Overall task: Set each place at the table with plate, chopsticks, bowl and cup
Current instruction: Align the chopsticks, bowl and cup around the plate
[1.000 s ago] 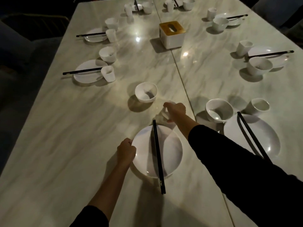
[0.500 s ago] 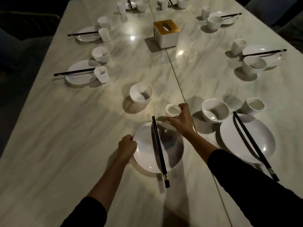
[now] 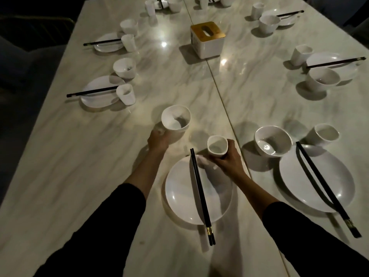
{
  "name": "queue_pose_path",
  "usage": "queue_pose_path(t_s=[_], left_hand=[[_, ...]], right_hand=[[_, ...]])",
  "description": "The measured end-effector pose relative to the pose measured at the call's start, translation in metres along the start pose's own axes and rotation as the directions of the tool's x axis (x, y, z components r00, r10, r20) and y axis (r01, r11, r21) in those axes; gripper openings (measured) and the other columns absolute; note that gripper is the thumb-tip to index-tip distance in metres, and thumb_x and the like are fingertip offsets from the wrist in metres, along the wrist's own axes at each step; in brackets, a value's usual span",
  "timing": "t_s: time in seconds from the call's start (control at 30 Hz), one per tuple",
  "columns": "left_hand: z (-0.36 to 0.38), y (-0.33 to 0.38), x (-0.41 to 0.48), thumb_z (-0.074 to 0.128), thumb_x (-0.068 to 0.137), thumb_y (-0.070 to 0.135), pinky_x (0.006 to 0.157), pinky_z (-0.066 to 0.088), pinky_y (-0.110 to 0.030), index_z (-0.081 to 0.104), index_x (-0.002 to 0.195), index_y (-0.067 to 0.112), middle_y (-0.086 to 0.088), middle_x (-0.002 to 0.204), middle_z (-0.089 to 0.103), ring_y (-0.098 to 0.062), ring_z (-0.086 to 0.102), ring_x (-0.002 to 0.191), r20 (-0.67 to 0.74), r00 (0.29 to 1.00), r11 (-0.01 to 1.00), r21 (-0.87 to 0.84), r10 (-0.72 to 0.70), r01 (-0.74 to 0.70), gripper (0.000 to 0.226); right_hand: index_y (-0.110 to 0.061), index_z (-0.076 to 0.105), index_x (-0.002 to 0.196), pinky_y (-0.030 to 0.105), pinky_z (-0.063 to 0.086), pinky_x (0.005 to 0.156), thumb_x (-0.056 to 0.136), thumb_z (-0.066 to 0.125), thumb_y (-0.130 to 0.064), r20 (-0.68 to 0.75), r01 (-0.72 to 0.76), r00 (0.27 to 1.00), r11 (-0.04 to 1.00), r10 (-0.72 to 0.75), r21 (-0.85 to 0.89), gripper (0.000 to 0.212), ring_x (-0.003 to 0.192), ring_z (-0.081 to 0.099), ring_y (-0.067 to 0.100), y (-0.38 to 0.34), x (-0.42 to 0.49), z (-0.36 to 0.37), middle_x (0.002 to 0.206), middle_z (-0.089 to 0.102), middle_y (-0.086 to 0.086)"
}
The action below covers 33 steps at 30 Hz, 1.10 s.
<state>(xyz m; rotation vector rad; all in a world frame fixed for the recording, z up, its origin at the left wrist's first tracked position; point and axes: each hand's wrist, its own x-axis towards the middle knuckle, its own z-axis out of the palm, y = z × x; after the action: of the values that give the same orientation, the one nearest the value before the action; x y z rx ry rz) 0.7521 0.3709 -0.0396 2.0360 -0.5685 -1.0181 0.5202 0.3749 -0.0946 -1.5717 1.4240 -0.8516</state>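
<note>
The marble table [image 3: 79, 176] carries several white place settings, with a tissue box [image 3: 207, 40] well beyond both hands near the middle seam. Nearest the person lies a plate [image 3: 179, 196], just below the right hand and touching its heel, with chopsticks [image 3: 200, 194] laid lengthwise across it, their tips just left of that hand. The bowl [image 3: 175, 120] sits tilted at the fingers of the left hand [image 3: 158, 139], which wraps its lower left side; whether it rests on the table cannot be told. The right hand [image 3: 229, 158] curls round the cup [image 3: 217, 146], thumb and fingers closed on its wall, at the plate's far rim. To the right of that grip, well apart, stands a finished setting: plate, chopsticks, bowl and cup.
</note>
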Motion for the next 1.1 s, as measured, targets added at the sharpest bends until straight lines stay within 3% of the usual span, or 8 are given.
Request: queue_pose_path(t_s=[0.13,0.27,0.33,0.47,0.53,0.63,0.83,1.1], left_hand=[[0.016,0.017,0.017,0.06,0.087,0.024,0.091,0.054,-0.049,0.057,0.124,0.007,-0.019,0.118,0.065,-0.035,0.064,0.106,0.018,1.0,1.0,-0.012,-0.002,0.002,0.041],[0.022,0.024,0.021,0.051,0.083,0.007,0.09,0.055,-0.046,0.057,0.122,-0.001,-0.021,0.116,0.066,-0.037,0.064,0.104,-0.038,0.998,0.997,0.046,-0.058,0.06,0.041],[0.02,0.021,0.016,0.05,0.081,0.005,0.088,0.056,-0.046,0.058,0.12,-0.004,-0.022,0.114,0.066,-0.037,0.065,0.102,-0.061,0.995,0.995,0.039,-0.085,0.088,0.041],[0.01,0.005,-0.007,0.05,0.081,0.003,0.078,0.056,-0.037,0.059,0.12,-0.003,-0.02,0.115,0.065,-0.037,0.064,0.101,-0.108,0.988,0.994,-0.023,-0.112,0.11,0.04],[0.004,-0.005,-0.02,0.051,0.083,0.005,0.088,0.054,-0.039,0.059,0.123,-0.001,-0.021,0.121,0.063,-0.038,0.061,0.109,-0.139,0.984,0.994,-0.021,-0.11,0.108,0.041],[-0.003,-0.017,-0.039,0.052,0.086,0.007,0.096,0.051,-0.045,0.056,0.127,0.002,-0.022,0.125,0.061,-0.039,0.058,0.114,-0.154,0.981,0.993,-0.028,-0.115,0.112,0.042],[-0.011,-0.03,-0.068,0.049,0.086,0.004,0.094,0.052,-0.049,0.053,0.132,0.006,-0.02,0.127,0.059,-0.039,0.057,0.115,-0.113,0.989,0.993,-0.085,-0.091,0.082,0.047],[-0.017,-0.036,-0.088,0.054,0.084,0.007,0.092,0.053,-0.049,0.056,0.125,0.008,-0.016,0.115,0.064,-0.035,0.061,0.106,-0.066,0.996,0.994,-0.103,-0.054,0.047,0.041]], right_hand=[[-0.018,0.048,0.12,0.031,0.051,0.081,0.061,0.088,-0.038,0.06,-0.029,0.998,1.0,0.03,-0.01,0.074,0.1,0.059,0.016,0.004,0.004,-0.004,0.112,0.059,-0.002],[-0.02,0.051,0.119,0.025,0.049,0.079,0.059,0.089,-0.035,0.059,-0.025,0.998,1.0,0.024,0.005,0.072,0.1,0.06,0.013,0.002,0.006,-0.006,0.112,0.062,-0.003],[-0.019,0.052,0.118,0.031,0.051,0.082,0.06,0.089,-0.032,0.073,-0.023,0.997,1.0,0.022,0.015,0.07,0.101,0.061,0.016,0.002,0.006,-0.008,0.112,0.062,-0.002],[-0.018,0.054,0.118,0.035,0.05,0.084,0.063,0.088,-0.032,0.114,-0.006,0.993,1.0,0.004,0.01,0.067,0.103,0.06,0.018,0.0,0.006,-0.013,0.112,0.062,0.0],[-0.02,0.054,0.119,0.035,0.049,0.086,0.063,0.088,-0.035,0.142,-0.016,0.99,1.0,0.015,0.004,0.067,0.103,0.06,0.017,-0.001,0.008,-0.016,0.112,0.063,-0.001],[-0.019,0.054,0.12,0.046,0.049,0.093,0.066,0.086,-0.027,0.182,-0.035,0.983,0.999,0.03,0.028,0.063,0.105,0.06,0.02,0.002,0.009,-0.018,0.114,0.062,0.0],[-0.021,0.051,0.124,0.048,0.047,0.098,0.065,0.085,-0.018,0.197,-0.073,0.978,0.996,0.062,0.049,0.068,0.11,0.057,0.023,0.002,0.009,-0.018,0.116,0.06,-0.001],[-0.026,0.051,0.122,0.048,0.048,0.097,0.066,0.085,-0.022,0.216,-0.088,0.973,0.995,0.076,0.046,0.066,0.109,0.057,0.019,0.004,0.008,-0.019,0.115,0.061,-0.004]])
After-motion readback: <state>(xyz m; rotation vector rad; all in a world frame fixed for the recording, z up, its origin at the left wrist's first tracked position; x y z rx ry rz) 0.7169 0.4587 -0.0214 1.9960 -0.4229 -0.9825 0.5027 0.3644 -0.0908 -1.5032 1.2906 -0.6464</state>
